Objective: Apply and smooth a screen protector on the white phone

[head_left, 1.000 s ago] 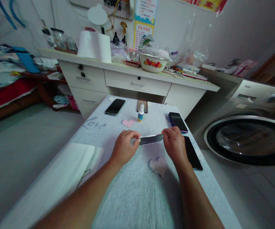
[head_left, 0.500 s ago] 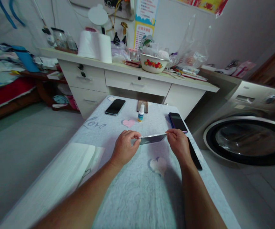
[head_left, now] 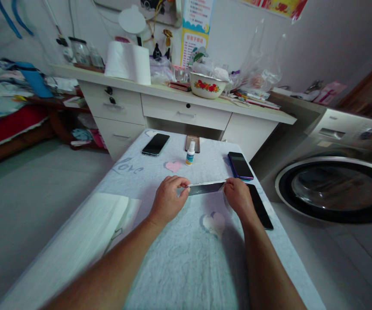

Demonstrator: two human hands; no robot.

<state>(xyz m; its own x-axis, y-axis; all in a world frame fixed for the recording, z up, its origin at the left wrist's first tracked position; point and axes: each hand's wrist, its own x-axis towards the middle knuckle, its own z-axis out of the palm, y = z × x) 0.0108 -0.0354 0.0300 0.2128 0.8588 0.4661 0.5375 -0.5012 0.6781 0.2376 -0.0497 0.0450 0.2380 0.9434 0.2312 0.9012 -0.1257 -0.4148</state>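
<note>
A thin, phone-shaped slab [head_left: 207, 188], dark-faced and bright along its upper edge, is hovering just above the worktop [head_left: 179, 258], tilted up on its long side between both hands. It is probably being a phone or a sheet of glass; the view is not settling which. The left hand [head_left: 168, 200] is pinching its left end between thumb and fingers [head_left: 181, 182]. The right hand [head_left: 238, 198] is closing its fingers on the upper right corner, its thumb mostly hiding.

Judging by its looks, the slab is going to be handling as something light, stiff and slick, with brittle edges and corners. Gripping both short ends is seeming best, keeping skin off the face and bending away from it; squeezing one corner alone is risking a slip.

Beyond it, a white spray bottle [head_left: 190, 156] is standing upright, with a brown-rimmed phone case [head_left: 197, 144] lying behind. A black smartphone [head_left: 156, 144] is lying far left, a purple-edged smartphone [head_left: 240, 165] is lying right, and a black tablet-like device [head_left: 260, 209] is lying partly behind the right hand. A white sheet [head_left: 92, 228] is covering the left side.
</note>
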